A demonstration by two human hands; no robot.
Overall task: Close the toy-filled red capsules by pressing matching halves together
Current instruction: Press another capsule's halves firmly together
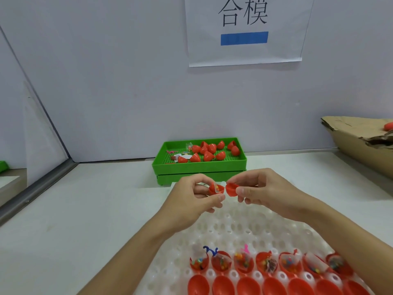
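With both halves lifted mid-frame for alignment, my left hand (pixel 198 198) pinches the filled half (pixel 215 189), my right hand (pixel 262 191) pinches the empty cap (pixel 231 189); rims nearly touching, not pressed. More filled halves (pixel 266 264) wait bottom of frame in white tray (pixel 244 226).

Halves we pinch: the filled half (pixel 215 189) and empty half (pixel 231 189) are red.
Tray beyond our hands: green crate (pixel 200 165), red capsule pieces (pixel 209 153) inside.
Tray beneath our hands: white holder (pixel 238 226), dotted with round holes.
Sign above our hands: white sheet (pixel 246 30), black characters, blue bar.
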